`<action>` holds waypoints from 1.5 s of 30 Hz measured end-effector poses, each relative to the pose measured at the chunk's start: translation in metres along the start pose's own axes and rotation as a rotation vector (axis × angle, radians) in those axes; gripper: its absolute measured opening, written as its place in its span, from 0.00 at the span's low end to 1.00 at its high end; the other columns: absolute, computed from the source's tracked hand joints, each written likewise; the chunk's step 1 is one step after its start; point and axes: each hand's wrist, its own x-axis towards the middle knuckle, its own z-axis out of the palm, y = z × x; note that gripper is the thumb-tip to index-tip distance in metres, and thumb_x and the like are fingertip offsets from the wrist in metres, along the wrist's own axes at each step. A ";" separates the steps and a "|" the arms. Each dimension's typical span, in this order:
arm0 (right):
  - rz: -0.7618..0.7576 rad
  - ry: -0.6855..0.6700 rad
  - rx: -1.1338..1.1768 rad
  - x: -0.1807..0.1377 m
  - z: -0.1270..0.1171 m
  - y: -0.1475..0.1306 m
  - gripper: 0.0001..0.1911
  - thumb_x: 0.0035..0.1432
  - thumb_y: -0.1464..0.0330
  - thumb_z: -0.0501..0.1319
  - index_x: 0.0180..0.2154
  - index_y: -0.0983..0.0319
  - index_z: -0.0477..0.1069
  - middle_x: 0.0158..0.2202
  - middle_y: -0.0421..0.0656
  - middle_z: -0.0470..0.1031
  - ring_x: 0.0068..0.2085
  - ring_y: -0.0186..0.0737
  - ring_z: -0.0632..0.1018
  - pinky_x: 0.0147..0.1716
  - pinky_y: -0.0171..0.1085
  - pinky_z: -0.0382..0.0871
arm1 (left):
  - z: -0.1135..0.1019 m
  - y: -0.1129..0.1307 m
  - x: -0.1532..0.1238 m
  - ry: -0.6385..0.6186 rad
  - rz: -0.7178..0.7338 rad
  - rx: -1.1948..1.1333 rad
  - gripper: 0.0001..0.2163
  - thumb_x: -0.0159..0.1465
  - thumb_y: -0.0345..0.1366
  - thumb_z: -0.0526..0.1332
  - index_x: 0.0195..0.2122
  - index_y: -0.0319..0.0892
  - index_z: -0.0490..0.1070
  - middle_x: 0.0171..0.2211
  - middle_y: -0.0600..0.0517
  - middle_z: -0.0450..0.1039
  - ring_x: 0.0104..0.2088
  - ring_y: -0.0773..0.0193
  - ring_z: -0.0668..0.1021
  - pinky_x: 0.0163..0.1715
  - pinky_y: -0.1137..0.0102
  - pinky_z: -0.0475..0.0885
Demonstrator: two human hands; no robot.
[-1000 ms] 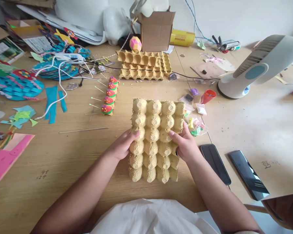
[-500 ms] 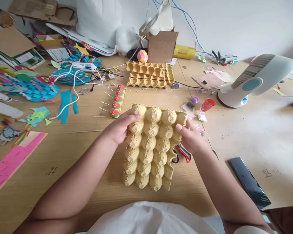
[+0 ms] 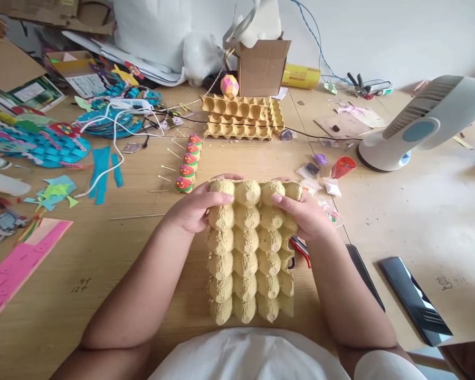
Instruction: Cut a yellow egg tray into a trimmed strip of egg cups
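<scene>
A yellow pulp egg tray (image 3: 247, 253) lies bumps-up in front of me, its near end over my white shirt. My left hand (image 3: 192, 208) grips its far left corner, thumb across a bump. My right hand (image 3: 306, 214) grips the far right corner the same way. Both hands are closed on the tray's far edge. Red-handled scissors (image 3: 301, 249) peek out under my right wrist.
A row of painted egg-cup figures on pins (image 3: 188, 163) stands just beyond the tray. Stacked egg trays (image 3: 241, 116), a cardboard box (image 3: 263, 66), a white fan (image 3: 423, 124), two phones (image 3: 415, 301), small packets and a red cup (image 3: 342, 166), and paper crafts (image 3: 39, 142) surround it.
Both hands slid from the tray's middle up to its far corners. The tray came toward me, its near end now at my shirt, and scissors came into sight beneath it.
</scene>
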 end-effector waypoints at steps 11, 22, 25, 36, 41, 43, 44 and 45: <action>-0.052 0.065 -0.031 0.000 0.007 -0.004 0.18 0.49 0.60 0.75 0.39 0.58 0.75 0.36 0.42 0.82 0.35 0.42 0.81 0.34 0.39 0.78 | 0.001 -0.015 0.009 -0.031 0.037 -0.095 0.28 0.52 0.34 0.69 0.56 0.43 0.73 0.46 0.46 0.81 0.47 0.49 0.83 0.47 0.58 0.79; -0.071 0.086 0.011 0.001 0.007 -0.002 0.22 0.46 0.60 0.77 0.41 0.56 0.73 0.35 0.39 0.79 0.35 0.42 0.81 0.37 0.41 0.77 | 0.001 -0.012 0.006 -0.056 0.046 -0.081 0.24 0.52 0.34 0.69 0.52 0.45 0.75 0.47 0.47 0.81 0.49 0.48 0.82 0.45 0.59 0.79; -0.085 0.124 0.026 0.001 0.009 -0.004 0.26 0.41 0.62 0.79 0.41 0.55 0.71 0.32 0.36 0.77 0.33 0.39 0.79 0.34 0.38 0.76 | 0.000 -0.013 0.006 -0.067 0.052 -0.080 0.24 0.52 0.35 0.69 0.52 0.45 0.75 0.48 0.46 0.80 0.49 0.48 0.82 0.45 0.60 0.79; -0.138 0.131 -0.022 0.001 0.011 -0.005 0.25 0.43 0.61 0.78 0.41 0.54 0.70 0.31 0.35 0.74 0.30 0.36 0.76 0.30 0.36 0.73 | -0.004 -0.017 0.009 -0.071 0.045 -0.127 0.29 0.50 0.36 0.69 0.55 0.45 0.74 0.47 0.46 0.80 0.51 0.45 0.81 0.48 0.57 0.79; -0.132 0.114 0.009 0.001 0.011 -0.007 0.26 0.41 0.62 0.79 0.40 0.55 0.71 0.31 0.35 0.74 0.30 0.36 0.76 0.29 0.36 0.73 | -0.002 -0.015 0.007 -0.086 0.074 -0.101 0.26 0.50 0.37 0.69 0.52 0.45 0.74 0.47 0.46 0.80 0.50 0.45 0.81 0.44 0.59 0.79; -0.119 0.108 0.024 0.001 0.011 -0.007 0.27 0.40 0.61 0.79 0.40 0.55 0.70 0.31 0.36 0.75 0.30 0.36 0.76 0.30 0.36 0.73 | -0.001 -0.014 0.006 -0.096 0.076 -0.101 0.25 0.51 0.36 0.69 0.52 0.44 0.74 0.47 0.47 0.80 0.50 0.46 0.81 0.44 0.61 0.79; -0.113 0.105 0.027 0.001 0.010 -0.007 0.27 0.40 0.61 0.79 0.40 0.55 0.70 0.31 0.36 0.75 0.30 0.37 0.76 0.30 0.36 0.74 | -0.001 -0.014 0.006 -0.100 0.077 -0.104 0.26 0.51 0.36 0.69 0.53 0.44 0.74 0.46 0.47 0.80 0.50 0.47 0.81 0.43 0.62 0.79; -0.109 0.100 0.029 0.002 0.009 -0.007 0.26 0.40 0.61 0.79 0.40 0.55 0.70 0.31 0.36 0.75 0.31 0.37 0.76 0.30 0.37 0.74 | -0.001 -0.014 0.005 -0.101 0.079 -0.107 0.26 0.51 0.36 0.68 0.53 0.44 0.74 0.46 0.48 0.81 0.50 0.47 0.81 0.42 0.63 0.79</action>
